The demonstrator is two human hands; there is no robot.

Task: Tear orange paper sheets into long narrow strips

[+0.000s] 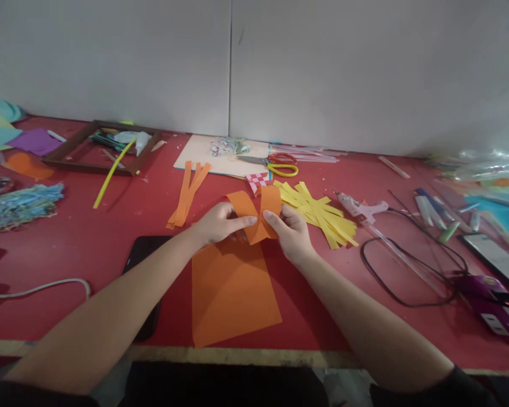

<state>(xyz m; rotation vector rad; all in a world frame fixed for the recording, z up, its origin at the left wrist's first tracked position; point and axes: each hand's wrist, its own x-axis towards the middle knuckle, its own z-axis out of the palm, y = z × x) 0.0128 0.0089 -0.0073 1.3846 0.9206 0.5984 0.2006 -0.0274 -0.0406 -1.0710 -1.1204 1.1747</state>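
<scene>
Between my two hands is an orange paper strip [246, 206], bent so that both its ends stand up and it dips in a V at the middle. My left hand [223, 223] pinches its left part, thumb on top. On the right part, my right hand [292, 229] holds it between thumb and fingers. Just below lies a larger orange paper sheet [233, 294], flat on the red table [314, 305]. Narrow orange strips [189, 195] rest beyond my left hand, and a pile of yellow paper strips [318, 215] lies by my right hand.
Scissors [280, 164] lie on a cream board [199, 152] at the back. A glue gun [360, 209] with a looping black cable is on the right, near a purple power strip [487, 305]. A black phone [146, 251] lies under my left forearm. A brown frame [68, 152] sits back left.
</scene>
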